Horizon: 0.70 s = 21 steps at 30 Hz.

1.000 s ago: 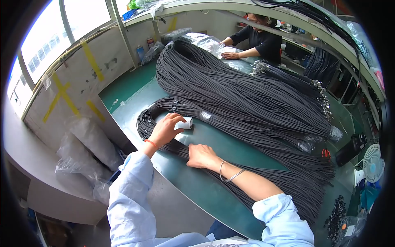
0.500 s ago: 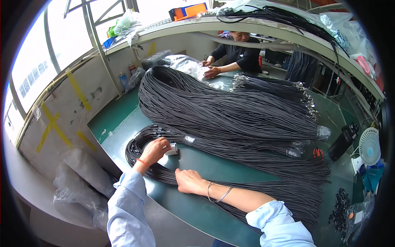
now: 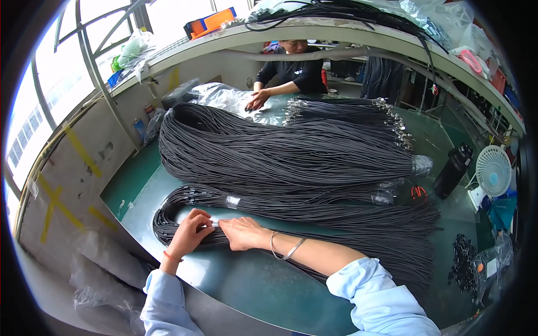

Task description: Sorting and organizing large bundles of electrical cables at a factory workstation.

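Observation:
A long looped bundle of thin black cords [image 3: 314, 215] lies across the green table [image 3: 246, 280] in front of me. My left hand [image 3: 188, 234] pinches the cords at the bundle's left end, fingers closed around a few strands. Beside it, my right hand [image 3: 242, 232] presses down on the same strands, fingers flat and together. A bracelet sits on my right wrist. A clear tape band [image 3: 232, 200] wraps the bundle just above my hands.
A much larger heap of black cords [image 3: 280, 151] fills the table's middle. Another person [image 3: 288, 75] works at clear plastic bags at the far end. A black bottle [image 3: 453, 171], a small white fan [image 3: 493, 171] and red scissors [image 3: 417, 192] stand at right. Plastic bags lie at lower left.
My head has tilted, so the table sits lower in view. My hands have come close together on the cord bundle's left end; the left hand no longer holds the white piece seen earlier.

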Tool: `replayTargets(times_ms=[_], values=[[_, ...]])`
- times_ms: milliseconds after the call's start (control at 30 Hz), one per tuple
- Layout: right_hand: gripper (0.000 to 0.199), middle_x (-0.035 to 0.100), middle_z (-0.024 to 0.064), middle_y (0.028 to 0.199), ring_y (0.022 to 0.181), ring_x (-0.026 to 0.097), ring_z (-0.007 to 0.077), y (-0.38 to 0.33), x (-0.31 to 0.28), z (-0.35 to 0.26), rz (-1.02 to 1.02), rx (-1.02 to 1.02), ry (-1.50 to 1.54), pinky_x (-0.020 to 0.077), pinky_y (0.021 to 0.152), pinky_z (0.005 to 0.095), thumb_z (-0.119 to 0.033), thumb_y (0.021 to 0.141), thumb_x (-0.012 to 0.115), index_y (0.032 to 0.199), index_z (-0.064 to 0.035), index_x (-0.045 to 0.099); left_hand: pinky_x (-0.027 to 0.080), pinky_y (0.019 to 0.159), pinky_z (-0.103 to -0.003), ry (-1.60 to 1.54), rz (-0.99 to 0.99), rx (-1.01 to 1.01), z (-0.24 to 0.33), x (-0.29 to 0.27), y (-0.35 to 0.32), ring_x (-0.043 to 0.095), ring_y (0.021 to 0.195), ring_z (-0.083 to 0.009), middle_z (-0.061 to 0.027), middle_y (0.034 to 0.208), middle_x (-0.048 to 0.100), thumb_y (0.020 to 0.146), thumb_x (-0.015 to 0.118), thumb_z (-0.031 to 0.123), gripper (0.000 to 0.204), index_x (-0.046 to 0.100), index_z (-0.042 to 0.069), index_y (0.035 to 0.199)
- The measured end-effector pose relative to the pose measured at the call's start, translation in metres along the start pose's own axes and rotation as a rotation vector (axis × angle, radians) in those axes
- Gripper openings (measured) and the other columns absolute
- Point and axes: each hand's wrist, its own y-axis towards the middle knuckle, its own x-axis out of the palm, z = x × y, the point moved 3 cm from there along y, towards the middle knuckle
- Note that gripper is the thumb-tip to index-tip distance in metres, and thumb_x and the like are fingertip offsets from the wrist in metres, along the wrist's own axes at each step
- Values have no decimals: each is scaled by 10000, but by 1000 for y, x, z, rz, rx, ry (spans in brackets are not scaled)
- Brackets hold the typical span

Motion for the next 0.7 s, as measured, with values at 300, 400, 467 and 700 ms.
replayTargets(times_ms=[300,400,467,700], values=[[566,665,174,759,631,685,238,33,-12,30,-277,24,600,524,539,350,33,618,688,1156,71,513,441,1023,-474,736,165,283,19,51,-72,494,1230,-356,-112,1296,515,757,779,90,543,608,93,1272],[547,654,149,730,587,661,209,30,5,41,-361,89,936,513,523,327,57,608,684,1130,86,525,389,1078,-512,934,113,216,21,59,-73,435,1297,-364,-107,1326,492,748,781,113,648,561,104,1357],[537,648,137,715,565,649,195,30,19,39,-403,106,1105,507,515,315,69,602,682,1117,94,531,350,1111,-529,898,113,194,14,61,-78,388,1333,-378,-111,1338,476,757,757,110,630,554,94,1354],[382,646,156,695,571,643,219,27,48,27,-549,92,1341,528,508,327,74,588,691,962,99,621,387,1098,-480,723,308,309,-9,70,-107,438,1294,-344,-92,1266,487,718,766,29,625,600,134,1311]])
